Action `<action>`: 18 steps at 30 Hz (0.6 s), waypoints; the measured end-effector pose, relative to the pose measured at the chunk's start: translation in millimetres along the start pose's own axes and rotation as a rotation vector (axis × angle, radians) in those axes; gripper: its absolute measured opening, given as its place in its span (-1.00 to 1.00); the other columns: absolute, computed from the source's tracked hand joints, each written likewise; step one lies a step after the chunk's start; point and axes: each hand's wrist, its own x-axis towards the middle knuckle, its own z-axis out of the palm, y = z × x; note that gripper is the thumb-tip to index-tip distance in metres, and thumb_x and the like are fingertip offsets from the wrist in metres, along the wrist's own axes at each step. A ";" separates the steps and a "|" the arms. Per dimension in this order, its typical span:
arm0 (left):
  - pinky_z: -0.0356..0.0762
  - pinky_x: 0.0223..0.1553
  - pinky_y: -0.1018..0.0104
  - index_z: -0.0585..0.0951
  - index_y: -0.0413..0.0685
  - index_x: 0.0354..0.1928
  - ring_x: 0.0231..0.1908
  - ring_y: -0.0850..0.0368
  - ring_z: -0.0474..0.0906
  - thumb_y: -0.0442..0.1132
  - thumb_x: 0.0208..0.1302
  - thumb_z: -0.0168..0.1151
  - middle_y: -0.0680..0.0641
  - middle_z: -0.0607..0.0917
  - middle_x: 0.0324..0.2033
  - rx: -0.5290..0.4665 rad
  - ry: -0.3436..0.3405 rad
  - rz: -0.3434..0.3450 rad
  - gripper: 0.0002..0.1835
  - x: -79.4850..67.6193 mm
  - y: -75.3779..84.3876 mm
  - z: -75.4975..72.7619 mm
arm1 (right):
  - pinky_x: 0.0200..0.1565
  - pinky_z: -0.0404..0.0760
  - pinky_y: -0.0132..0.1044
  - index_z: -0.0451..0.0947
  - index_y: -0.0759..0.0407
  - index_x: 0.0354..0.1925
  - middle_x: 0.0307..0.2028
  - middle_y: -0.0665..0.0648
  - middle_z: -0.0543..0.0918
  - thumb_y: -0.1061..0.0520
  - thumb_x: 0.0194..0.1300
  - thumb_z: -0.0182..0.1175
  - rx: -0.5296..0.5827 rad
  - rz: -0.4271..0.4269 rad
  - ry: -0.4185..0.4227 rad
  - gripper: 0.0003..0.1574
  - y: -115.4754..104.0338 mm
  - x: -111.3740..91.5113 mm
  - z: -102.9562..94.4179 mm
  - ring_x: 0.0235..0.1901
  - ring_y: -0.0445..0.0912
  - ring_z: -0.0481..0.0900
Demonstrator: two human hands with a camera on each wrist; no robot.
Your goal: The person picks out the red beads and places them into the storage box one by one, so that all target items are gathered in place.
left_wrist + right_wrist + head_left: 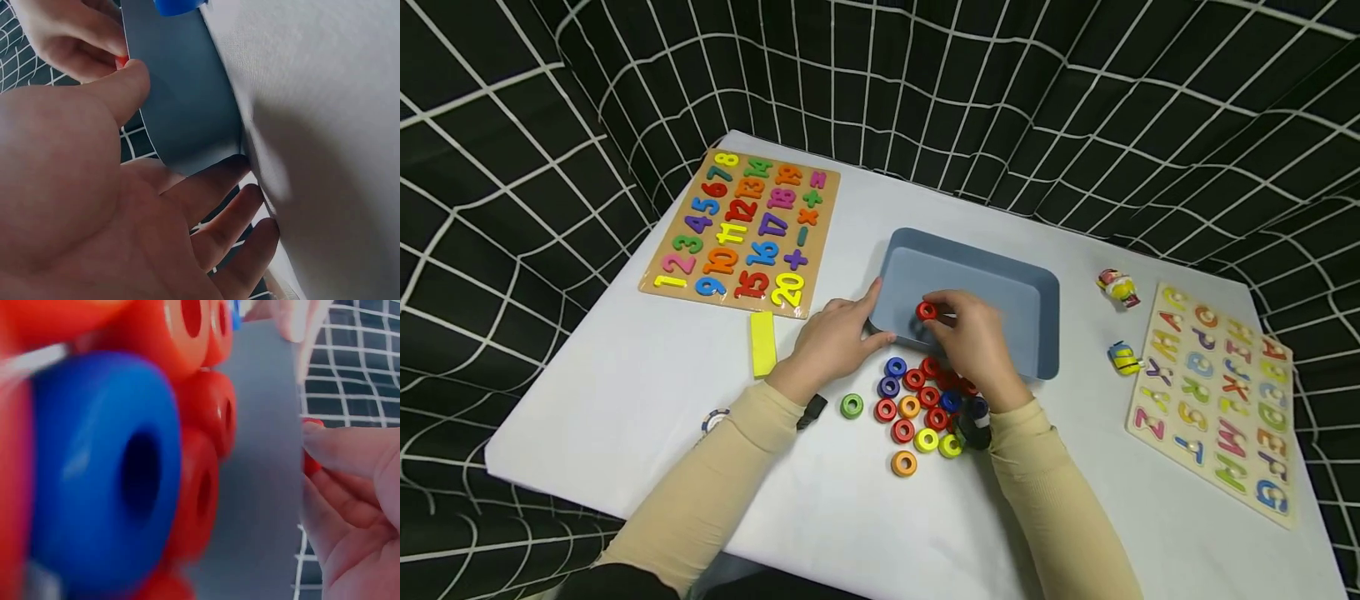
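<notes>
A red ring (pixel 927 311) is pinched between the fingertips and thumb of my right hand (pixel 973 337), inside the grey-blue tray (pixel 1047 333). In the right wrist view, that red ring (pixel 310 464) shows only partly past the tray's wall. My left hand (pixel 835 340) rests against the tray's near left corner. Its thumb touches the near wall's rim, and its other fingers extend around the corner, low by the table in the left wrist view. Several red rings (pixel 902 431) lie in front of the tray, mixed with blue rings (pixel 896 367), yellow rings (pixel 927 440), orange rings (pixel 904 463) and a green ring (pixel 852 406).
A number board (pixel 737 233) lies at the back left, with a yellow block (pixel 763 343) near its front edge. To the right are a letter board (pixel 1213 400) and two small toy figures (pixel 1118 287). A black grid-patterned cloth (pixel 925 92) hangs around the table.
</notes>
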 end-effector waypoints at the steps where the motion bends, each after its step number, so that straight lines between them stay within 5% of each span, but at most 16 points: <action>1: 0.49 0.13 0.01 -0.10 0.22 0.53 0.29 -0.05 0.37 0.31 0.29 0.04 0.00 0.43 0.34 0.003 0.000 0.004 -0.09 0.8 1.0 0.2 | -0.02 0.64 -0.10 0.60 0.14 0.05 -0.02 0.17 0.68 0.17 0.23 0.32 -0.017 -0.001 -0.015 -0.61 -1.4 5.0 2.0 -0.02 0.01 0.66; 11: 0.51 0.09 0.00 -0.07 0.24 0.53 0.26 -0.06 0.40 0.29 0.30 0.04 0.02 0.45 0.33 0.009 0.018 0.026 -0.12 0.1 8.0 -0.2 | 0.04 0.61 -0.09 0.59 0.13 0.10 0.03 0.16 0.68 0.19 0.25 0.29 -0.083 0.011 -0.158 -0.58 -10.3 19.3 8.6 0.01 0.03 0.64; 18: 0.51 0.08 0.00 -0.07 0.25 0.53 0.24 -0.05 0.40 0.29 0.29 0.06 0.03 0.44 0.34 -0.021 0.024 0.005 -0.11 -8.8 3.9 3.4 | 0.05 0.62 -0.07 0.58 0.21 0.10 0.05 0.20 0.67 0.22 0.28 0.24 0.027 0.039 -0.093 -0.59 -9.2 -6.8 -13.7 0.03 0.05 0.65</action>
